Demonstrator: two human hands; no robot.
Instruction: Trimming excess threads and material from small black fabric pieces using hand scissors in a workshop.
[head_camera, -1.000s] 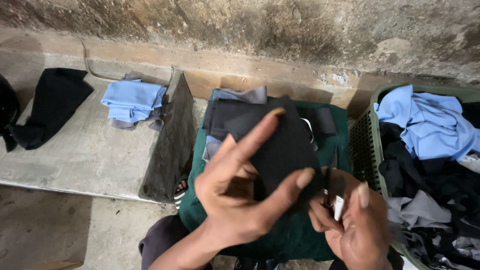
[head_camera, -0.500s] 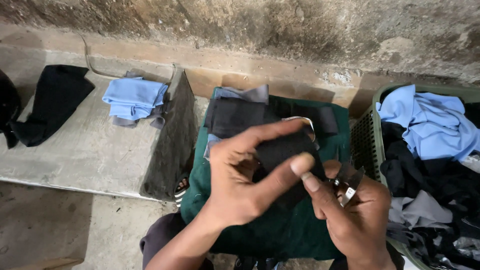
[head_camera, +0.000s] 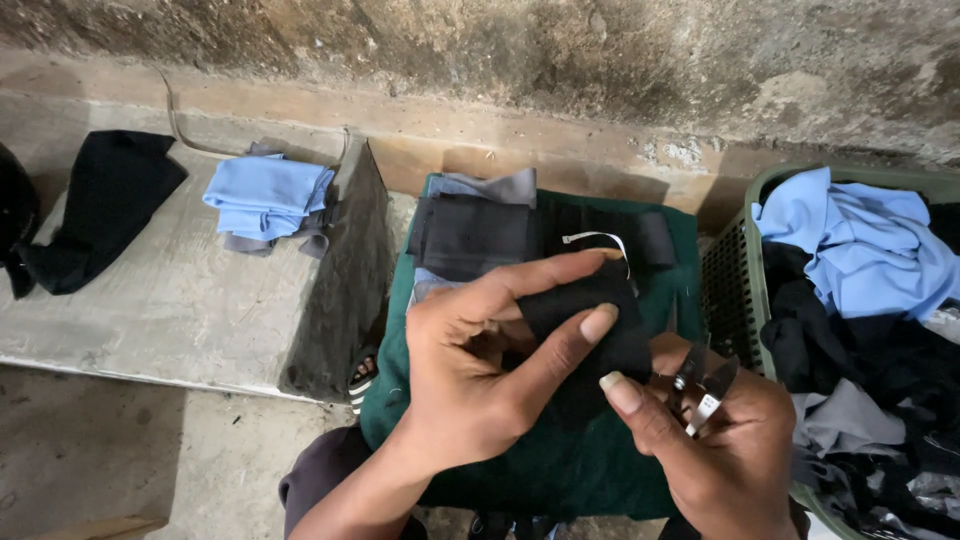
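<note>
Left hand (head_camera: 470, 385) is closed on a black cloth (head_camera: 585, 310), thumb on top and fingers under and around it, holding the piece up over the lap at about the centre of view. Right hand (head_camera: 725, 455), at 4 o'clock from the cloth, is closed round small snips (head_camera: 700, 385); the blades stand slightly apart, tips pointing up toward the cloth's lower right edge, and its thumb reaches up beside the left thumb. The cloth hangs above a green cloth (head_camera: 560, 470) spread over the lap, with a dark folded stack (head_camera: 480, 235) at 12 o'clock and a thin white loop (head_camera: 600, 240) lying just beyond it. Risks, as judged — the blade tips sit very near both thumbs, so a closing cut with the fabric bunched could nick a thumb. The cloth is black and folded on itself; whether one layer or several lie between the blades cannot be told, and a blind snip could cut the body of the fabric rather than a loose thread. The left grip takes only one end — the free part could slip or sag into the blades. At 3 o'clock a green basket (head_camera: 730, 300) holds mixed blue and dark garments close to the right elbow. At 10 o'clock a blue pile (head_camera: 265, 195) and a black garment (head_camera: 100, 205) rest on a concrete slab (head_camera: 170, 300), well apart.
</note>
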